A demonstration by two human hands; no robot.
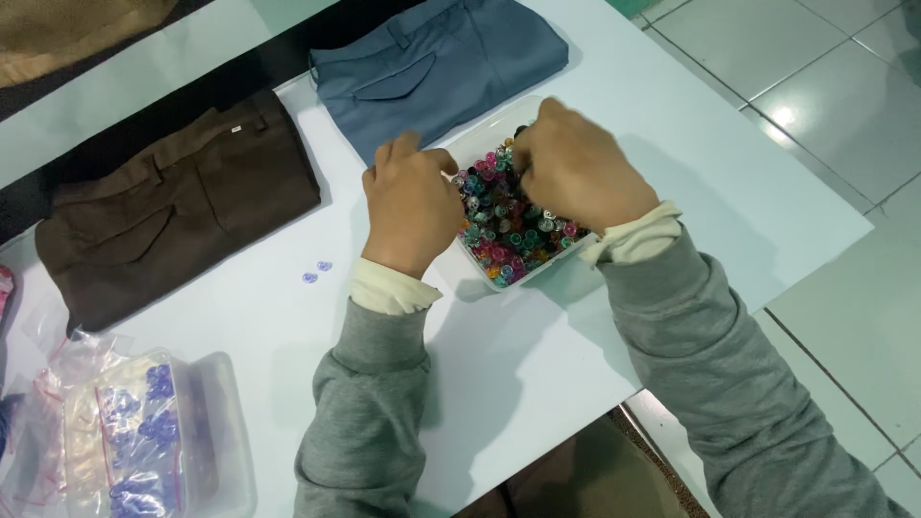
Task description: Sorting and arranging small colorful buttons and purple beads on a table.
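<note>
I'm seeing both hands digging in the white tray [480, 144] of mixed coloured buttons [504, 225]: left hand [413, 201] and right hand [576, 173] curled, grasp hidden. Only two purple buttons [318, 271] are lying out on the counter [537, 364], so sorting looks barely begun.

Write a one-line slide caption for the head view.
Both hands, left hand and right hand, dig into a white tray of colourful buttons beside folded trousers.

Cool dim light, soft shadows, floor glare

Folded brown trousers [173, 206], blue trousers [436, 62], bagged purple buttons [139, 432]
</note>
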